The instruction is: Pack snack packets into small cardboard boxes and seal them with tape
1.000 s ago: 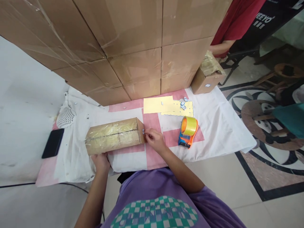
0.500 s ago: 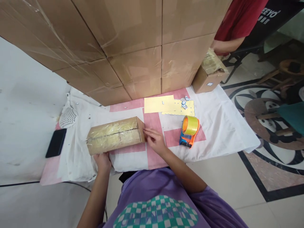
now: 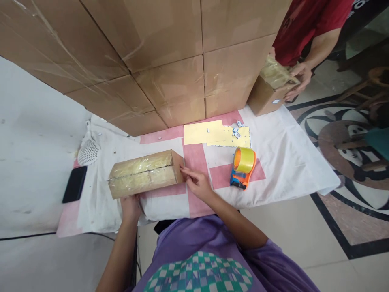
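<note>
My left hand (image 3: pixel 131 206) presses against the near long side of the box (image 3: pixel 145 173), fingers flat on the cardboard rather than closed around it. My right hand (image 3: pixel 197 183) rests its fingertips together on the box's right end. The box lies lengthwise on the cloth (image 3: pixel 282 162), its taped top facing up. To the right stands the tape dispenser (image 3: pixel 242 167), well apart from my hand. Beyond it lie yellow sheets (image 3: pixel 217 134). At the left are a phone (image 3: pixel 74 183) and a white mesh piece (image 3: pixel 88 151). Behind rise stacked cartons (image 3: pixel 170 52). At far right another person's hand (image 3: pixel 299 77) touches a smaller box (image 3: pixel 269 91).
</note>
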Action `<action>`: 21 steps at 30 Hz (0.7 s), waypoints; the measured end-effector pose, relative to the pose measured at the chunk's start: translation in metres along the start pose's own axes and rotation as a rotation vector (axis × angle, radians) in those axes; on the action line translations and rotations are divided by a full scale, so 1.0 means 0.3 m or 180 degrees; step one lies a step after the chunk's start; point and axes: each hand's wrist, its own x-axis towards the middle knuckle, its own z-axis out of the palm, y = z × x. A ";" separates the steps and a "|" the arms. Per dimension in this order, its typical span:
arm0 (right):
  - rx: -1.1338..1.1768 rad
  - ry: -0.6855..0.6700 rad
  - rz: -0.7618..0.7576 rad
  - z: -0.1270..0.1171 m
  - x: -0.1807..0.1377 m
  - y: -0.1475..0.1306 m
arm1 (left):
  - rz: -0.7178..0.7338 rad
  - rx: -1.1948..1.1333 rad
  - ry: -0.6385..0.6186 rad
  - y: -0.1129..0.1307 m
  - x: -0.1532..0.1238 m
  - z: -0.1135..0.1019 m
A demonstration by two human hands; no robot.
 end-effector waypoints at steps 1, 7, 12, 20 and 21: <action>-0.0021 0.0001 0.0114 0.000 -0.005 0.003 | -0.0047 -0.0011 0.0031 0.003 0.000 0.003; -0.0360 -0.0216 0.0439 -0.004 -0.016 0.020 | -0.0234 -0.0029 0.0131 0.011 0.001 0.003; -0.0750 -0.0323 0.0240 -0.033 0.030 -0.012 | -0.0292 -0.0033 0.0216 0.022 -0.001 0.012; -0.1153 -0.1862 0.0095 -0.069 0.109 -0.139 | -0.0238 0.0099 0.0059 0.050 -0.013 0.011; -0.1395 -0.1852 0.0048 -0.060 0.106 -0.156 | -0.0192 0.0183 -0.0006 0.051 -0.014 0.008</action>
